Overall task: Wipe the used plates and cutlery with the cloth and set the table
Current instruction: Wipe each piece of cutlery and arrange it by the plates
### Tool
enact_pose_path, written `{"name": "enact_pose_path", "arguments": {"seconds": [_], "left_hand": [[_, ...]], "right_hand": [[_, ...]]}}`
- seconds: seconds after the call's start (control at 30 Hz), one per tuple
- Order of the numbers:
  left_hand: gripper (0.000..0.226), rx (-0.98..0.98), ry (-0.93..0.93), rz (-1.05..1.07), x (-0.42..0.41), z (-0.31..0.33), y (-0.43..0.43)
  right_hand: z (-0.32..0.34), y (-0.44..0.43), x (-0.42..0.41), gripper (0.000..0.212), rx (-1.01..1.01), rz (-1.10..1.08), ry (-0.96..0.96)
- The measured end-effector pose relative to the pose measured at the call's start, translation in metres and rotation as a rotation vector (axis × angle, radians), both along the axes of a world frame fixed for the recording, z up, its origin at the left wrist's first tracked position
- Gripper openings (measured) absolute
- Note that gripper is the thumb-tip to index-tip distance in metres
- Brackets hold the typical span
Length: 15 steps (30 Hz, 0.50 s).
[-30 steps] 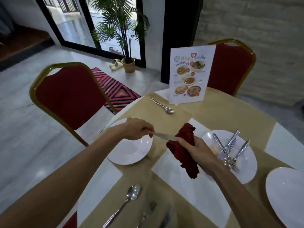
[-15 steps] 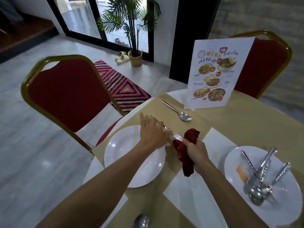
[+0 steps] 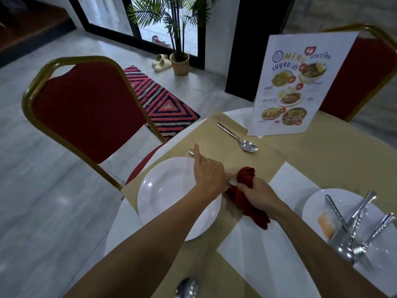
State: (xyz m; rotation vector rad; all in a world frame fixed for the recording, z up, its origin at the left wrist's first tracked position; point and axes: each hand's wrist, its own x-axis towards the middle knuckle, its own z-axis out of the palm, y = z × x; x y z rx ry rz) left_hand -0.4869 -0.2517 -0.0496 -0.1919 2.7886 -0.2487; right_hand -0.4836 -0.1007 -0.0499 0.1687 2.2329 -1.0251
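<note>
Both forearms reach in from the near edge. Right hand (image 3: pixel 256 193) fisted tight round red cloth (image 3: pixel 247 206), which is bunched against the knife (image 3: pixel 191 152) blade. Left hand (image 3: pixel 209 172) covers the knife, index finger (image 3: pixel 196 150) straight along the handle, other fingers curled on it. Knife lies on tan placemat (image 3: pixel 225 147), at far right rim of white plate (image 3: pixel 167 196). Farther: spoon (image 3: pixel 238 138), menu card (image 3: pixel 300 82), red chair (image 3: pixel 86 108), striped rug (image 3: pixel 163 100).
</note>
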Motion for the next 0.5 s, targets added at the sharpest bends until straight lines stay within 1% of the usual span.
{"name": "enact_pose_path", "arguments": {"seconds": [0.07, 0.13, 0.27, 0.37, 0.5], "left_hand": [[0.069, -0.024, -0.007, -0.012, -0.001, 0.001, 0.0], [0.069, -0.046, -0.018, -0.025, -0.003, -0.001, 0.001], [0.065, -0.055, -0.025, -0.015, -0.004, -0.008, -0.001], [0.064, -0.024, -0.015, -0.004, -0.007, -0.007, -0.002], [0.063, -0.011, -0.02, -0.012, -0.007, -0.001, -0.001]], "right_hand": [[0.003, -0.001, 0.003, 0.023, 0.041, 0.019, 0.014], [0.009, 0.001, 0.007, 0.02, 0.063, -0.006, 0.013], [0.023, 0.014, 0.012, 0.015, 0.032, -0.151, 0.027], [0.032, 0.027, 0.016, 0.016, 0.015, -0.197, 0.078], [0.033, 0.041, 0.023, 0.019, -0.037, -0.255, 0.086]]}}
